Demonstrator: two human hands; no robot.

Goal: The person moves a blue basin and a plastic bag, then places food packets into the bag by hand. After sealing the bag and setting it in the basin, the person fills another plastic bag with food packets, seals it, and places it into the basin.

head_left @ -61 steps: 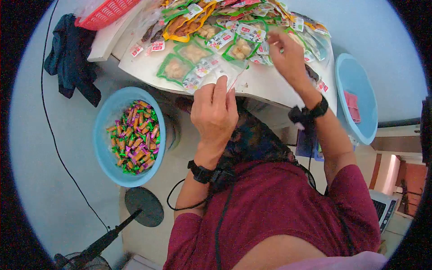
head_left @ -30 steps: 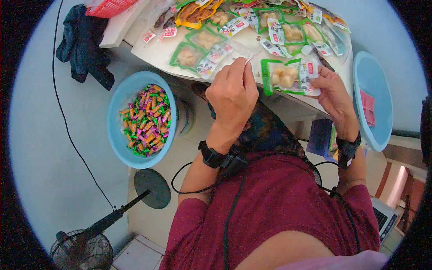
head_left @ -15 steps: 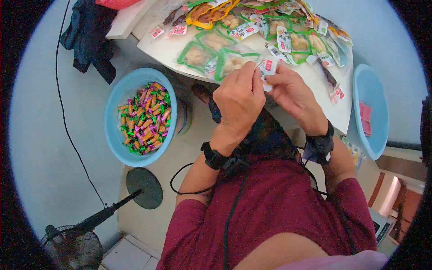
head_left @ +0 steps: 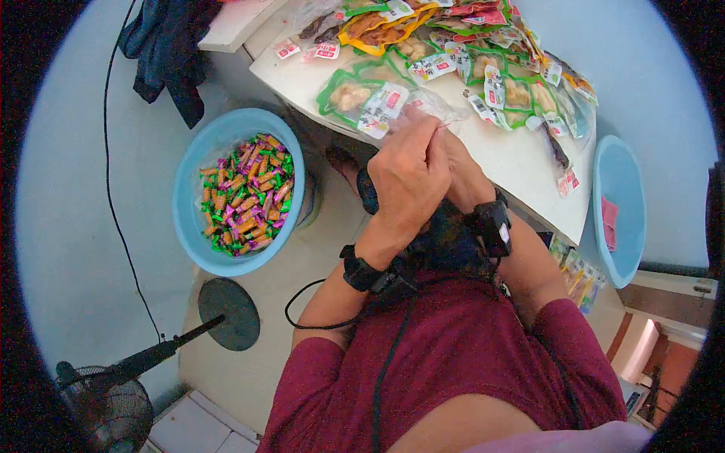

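Observation:
My left hand (head_left: 411,177) pinches the mouth of a clear plastic bag (head_left: 442,104) at the near edge of the white table (head_left: 513,158). A green-edged snack packet (head_left: 351,94) with a white label lies inside the bag, to the left. Pressed against the left hand and largely hidden behind it, my right hand (head_left: 467,181) has its fingers at the same bag mouth. Both wrists wear black bands. A pile of similar snack packets (head_left: 491,68) covers the far part of the table.
A blue basin (head_left: 189,189) full of green, purple and orange wrapped candies (head_left: 245,192) stands on the floor at the left. Another blue basin (head_left: 623,189) holding a red packet (head_left: 609,224) is at the right. A dark cloth (head_left: 170,38), a fan (head_left: 106,408) and its round base (head_left: 226,313) are nearby.
My right hand took a green packet from the pile and carried it to the bag held by my left hand. The packet now sits inside the bag and both hands are together.

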